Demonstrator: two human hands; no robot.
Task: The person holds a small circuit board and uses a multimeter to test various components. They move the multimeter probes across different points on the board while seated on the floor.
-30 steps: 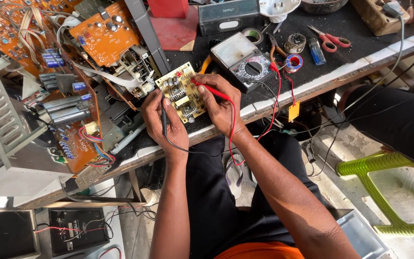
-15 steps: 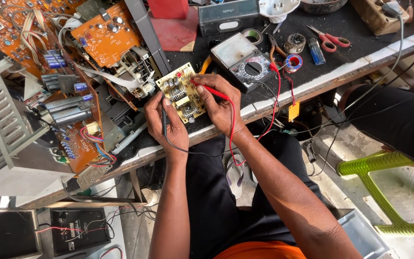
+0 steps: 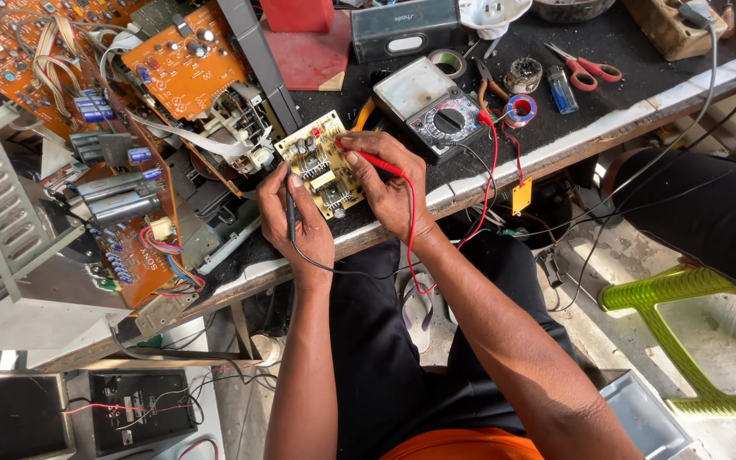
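Cluttered black bench top (image 3: 632, 60), edged in pale trim, is seen from above, with stripped electronics crowding its left side. At the near edge a small yellow circuit board (image 3: 321, 164) is propped between both hands, tilted so its component side faces up for access. The left hand (image 3: 300, 217) is curled around a black probe (image 3: 290, 204), tip set against the board's left edge while the thumb steadies the board. The right hand (image 3: 385, 183) is pinched on a red probe (image 3: 372, 159), its tip laid onto the upper middle of the board. Both leads, red (image 3: 409, 230) and black, are seen looping down over the knees, and the red one runs up to an analogue multimeter (image 3: 432, 109), which lies just to the right and beyond the board, dial face up where it can be read at a glance. Farther right, solder spools (image 3: 521, 109), a blue lighter (image 3: 562, 89) and red-handled scissors (image 3: 585, 68) are kept within reach. Orange circuit boards (image 3: 181, 60) and a grey chassis (image 3: 2, 230) are stacked to the left. A green plastic stool (image 3: 692, 341) is seen on the floor at the right
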